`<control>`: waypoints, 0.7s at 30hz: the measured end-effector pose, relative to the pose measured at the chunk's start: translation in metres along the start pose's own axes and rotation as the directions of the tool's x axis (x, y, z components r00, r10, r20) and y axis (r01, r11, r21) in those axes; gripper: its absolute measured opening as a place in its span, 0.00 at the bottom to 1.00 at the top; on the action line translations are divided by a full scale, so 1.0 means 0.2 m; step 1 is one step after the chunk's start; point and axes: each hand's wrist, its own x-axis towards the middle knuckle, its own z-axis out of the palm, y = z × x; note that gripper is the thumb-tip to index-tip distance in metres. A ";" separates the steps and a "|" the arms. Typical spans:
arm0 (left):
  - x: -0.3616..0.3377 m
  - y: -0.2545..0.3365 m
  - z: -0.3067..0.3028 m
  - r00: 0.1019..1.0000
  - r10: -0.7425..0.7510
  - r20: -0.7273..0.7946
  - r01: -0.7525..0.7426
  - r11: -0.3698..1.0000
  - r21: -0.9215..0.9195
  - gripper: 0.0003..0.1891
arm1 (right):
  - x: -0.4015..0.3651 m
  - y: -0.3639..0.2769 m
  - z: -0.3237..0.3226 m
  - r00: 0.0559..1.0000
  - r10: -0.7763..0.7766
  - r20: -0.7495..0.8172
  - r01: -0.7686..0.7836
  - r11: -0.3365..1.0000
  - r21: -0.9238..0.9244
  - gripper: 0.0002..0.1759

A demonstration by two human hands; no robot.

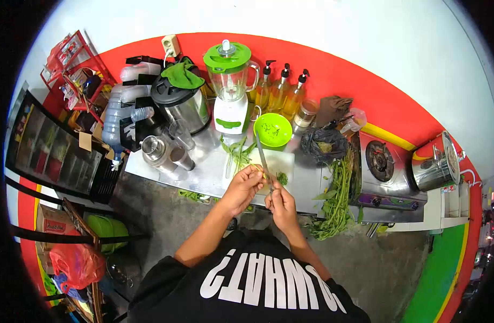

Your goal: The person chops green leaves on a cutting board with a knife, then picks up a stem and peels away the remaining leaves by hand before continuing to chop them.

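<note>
Fingers closed, my right hand (282,206) grips the lower end of a long knife (262,153), whose blade points up toward a green bowl (274,130). Close beside the blade, my left hand (243,187) pinches a small yellowish thing, too small to name. Both hands are above the near part of a white cutting board (285,161). Chopped greens (282,178) lie on the board to the right of the knife. Leafy stems (238,154) rest at the board's left side. Cut green pieces are in the bowl.
A blender (228,91) and pump bottles (279,90) stand behind the board. Metal cups (180,157) are on the left of the counter. A black plastic bag (324,144), a long bunch of greens (338,199) and a gas stove (384,167) are on the right.
</note>
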 end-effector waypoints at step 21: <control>-0.01 -0.04 0.04 0.997 0.083 0.010 -0.083 0.996 -0.012 0.06 | -0.01 -0.03 0.01 0.997 -0.078 0.000 0.078 0.996 -0.036 0.28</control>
